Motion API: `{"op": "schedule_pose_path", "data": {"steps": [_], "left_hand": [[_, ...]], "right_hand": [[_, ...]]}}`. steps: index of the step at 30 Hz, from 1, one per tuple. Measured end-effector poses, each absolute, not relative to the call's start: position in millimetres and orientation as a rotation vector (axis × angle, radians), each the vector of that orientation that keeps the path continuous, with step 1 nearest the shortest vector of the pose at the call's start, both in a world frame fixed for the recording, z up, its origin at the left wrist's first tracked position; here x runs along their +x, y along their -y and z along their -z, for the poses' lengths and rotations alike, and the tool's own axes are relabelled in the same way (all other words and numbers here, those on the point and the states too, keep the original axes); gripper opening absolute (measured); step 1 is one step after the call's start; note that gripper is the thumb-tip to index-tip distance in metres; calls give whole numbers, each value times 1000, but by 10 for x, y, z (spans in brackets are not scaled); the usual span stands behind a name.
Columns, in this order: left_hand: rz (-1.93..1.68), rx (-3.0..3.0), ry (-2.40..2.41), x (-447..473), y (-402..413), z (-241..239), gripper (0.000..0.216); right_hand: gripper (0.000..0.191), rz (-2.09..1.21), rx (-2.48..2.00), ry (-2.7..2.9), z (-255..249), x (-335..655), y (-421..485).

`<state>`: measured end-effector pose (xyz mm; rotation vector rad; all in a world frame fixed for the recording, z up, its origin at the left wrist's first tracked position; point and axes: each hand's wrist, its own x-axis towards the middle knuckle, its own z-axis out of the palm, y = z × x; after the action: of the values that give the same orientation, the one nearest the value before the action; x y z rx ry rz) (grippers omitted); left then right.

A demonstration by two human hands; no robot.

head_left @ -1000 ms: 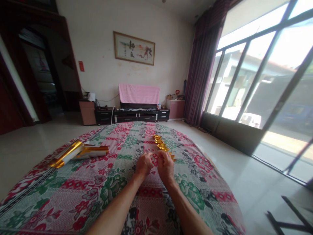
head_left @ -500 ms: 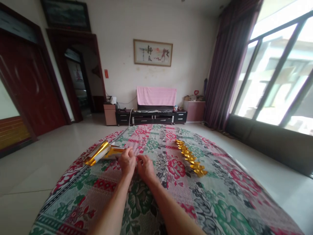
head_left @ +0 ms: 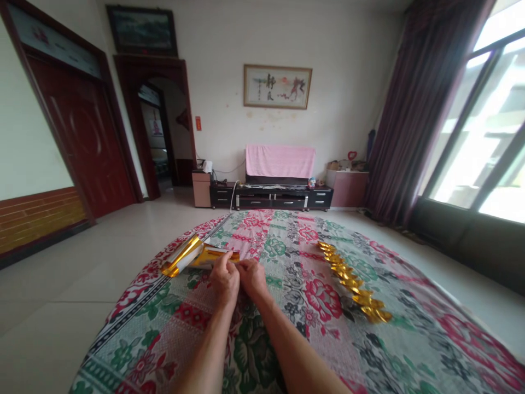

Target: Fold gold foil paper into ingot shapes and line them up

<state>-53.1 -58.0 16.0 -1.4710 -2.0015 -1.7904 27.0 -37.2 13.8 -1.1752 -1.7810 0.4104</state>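
Observation:
My left hand (head_left: 225,278) and my right hand (head_left: 252,278) meet over the middle of the table, fingers pinched together. Whatever lies between the fingertips is hidden by the hands. Just beyond my left hand are flat gold foil paper sheets (head_left: 213,256), partly covered by that hand. A curled roll of gold foil paper (head_left: 182,256), pale on its other side, rests to the left of the sheets. Off to the right, a slanting row of folded gold paper ingots (head_left: 348,282) sits on the cloth, apart from both hands.
A flowered tablecloth (head_left: 287,323) in red, green and grey covers the round table. Beyond it stand a low black TV cabinet (head_left: 279,201) and a screen under a pink cloth (head_left: 281,160). Purple curtains (head_left: 426,109) hang at the right by the window.
The view has turned left, so everything appears shifted rightward. Both hands stay together, fingertips still pinched. The foil sheets and the row of ingots look unchanged on the table.

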Motion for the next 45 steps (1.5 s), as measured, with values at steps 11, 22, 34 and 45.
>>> {"op": "schedule_pose_path", "data": {"steps": [11, 22, 34, 45], "left_hand": [[1867, -1656, 1871, -413, 517, -111, 37], [2262, -1856, 2254, -323, 420, -136, 38], [3103, -1969, 2197, -253, 503, -178, 35], [2988, -2259, 2149, -227, 504, -146, 42]], "right_hand": [[23, -481, -1176, 1620, -111, 738, 381], [22, -387, -1070, 1713, -174, 1200, 671], [20, -426, -1030, 1728, -189, 1291, 828], [18, -490, -904, 1619, -203, 1304, 775]]}}
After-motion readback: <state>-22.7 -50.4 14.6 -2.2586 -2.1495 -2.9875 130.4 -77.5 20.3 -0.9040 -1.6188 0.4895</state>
